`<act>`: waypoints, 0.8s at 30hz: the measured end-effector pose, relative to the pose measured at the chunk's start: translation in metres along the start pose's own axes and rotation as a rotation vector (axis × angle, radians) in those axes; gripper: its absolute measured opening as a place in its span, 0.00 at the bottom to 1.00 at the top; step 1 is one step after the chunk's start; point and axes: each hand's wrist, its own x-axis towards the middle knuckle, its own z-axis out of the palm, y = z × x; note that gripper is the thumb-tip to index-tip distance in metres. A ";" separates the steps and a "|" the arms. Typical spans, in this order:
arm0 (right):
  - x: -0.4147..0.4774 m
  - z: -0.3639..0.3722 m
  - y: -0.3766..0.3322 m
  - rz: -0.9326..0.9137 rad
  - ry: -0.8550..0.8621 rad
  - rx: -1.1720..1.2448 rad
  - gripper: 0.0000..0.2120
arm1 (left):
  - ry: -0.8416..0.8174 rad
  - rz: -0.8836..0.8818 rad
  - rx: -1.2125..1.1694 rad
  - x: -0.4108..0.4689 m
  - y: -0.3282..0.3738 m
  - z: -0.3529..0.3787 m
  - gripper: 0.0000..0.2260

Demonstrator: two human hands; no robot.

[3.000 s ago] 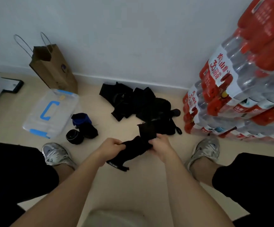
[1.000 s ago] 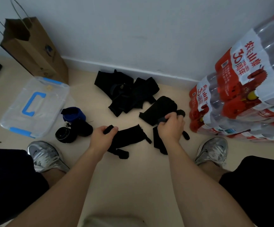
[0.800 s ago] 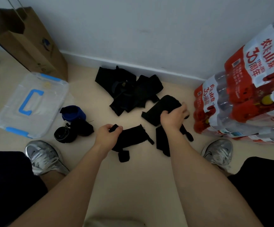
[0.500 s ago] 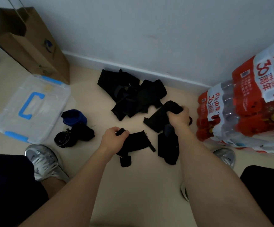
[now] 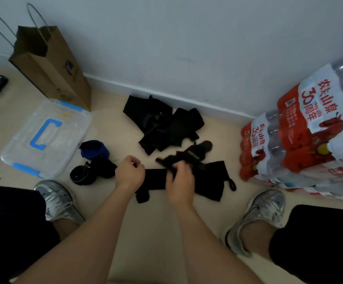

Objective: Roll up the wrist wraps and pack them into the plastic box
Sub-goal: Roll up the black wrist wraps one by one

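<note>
1: flat black fabric wrist wrap (image 5: 156, 179), on the floor; I see the left hand (image 5: 129, 173) pinch its end, anchoring it for rolling.
2: crumpled black wrap (image 5: 189, 155); the blurred right hand (image 5: 179, 181) seemingly clutches it, lifting it clear.
3: clear blue-handled plastic box (image 5: 45, 138), lid on, well to the left.

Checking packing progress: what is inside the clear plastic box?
The plastic box is shut. Through its clear lid no dark wrap shows; the blue handle hides a strip. Rolled wraps lie outside, beside it.
</note>
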 end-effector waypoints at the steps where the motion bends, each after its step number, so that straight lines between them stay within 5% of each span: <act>1: -0.017 0.008 0.008 0.032 -0.153 -0.041 0.12 | -0.012 -0.003 0.065 -0.003 -0.006 0.000 0.06; 4: -0.044 0.019 0.022 0.110 -0.429 -0.056 0.25 | -0.094 0.017 0.207 -0.014 -0.021 0.003 0.09; 8: -0.031 0.010 0.020 0.262 -0.424 0.138 0.22 | -0.136 0.066 0.302 -0.027 -0.030 0.010 0.07; 15: 0.000 -0.019 0.032 0.465 0.130 0.055 0.10 | -0.035 0.141 0.341 -0.030 -0.027 0.003 0.08; 20: 0.036 -0.029 0.024 0.383 0.256 -0.246 0.14 | 0.064 0.145 0.206 -0.013 -0.017 -0.001 0.09; 24: 0.068 -0.016 -0.001 0.031 0.123 -0.252 0.19 | 0.019 0.147 0.166 0.003 -0.008 0.003 0.03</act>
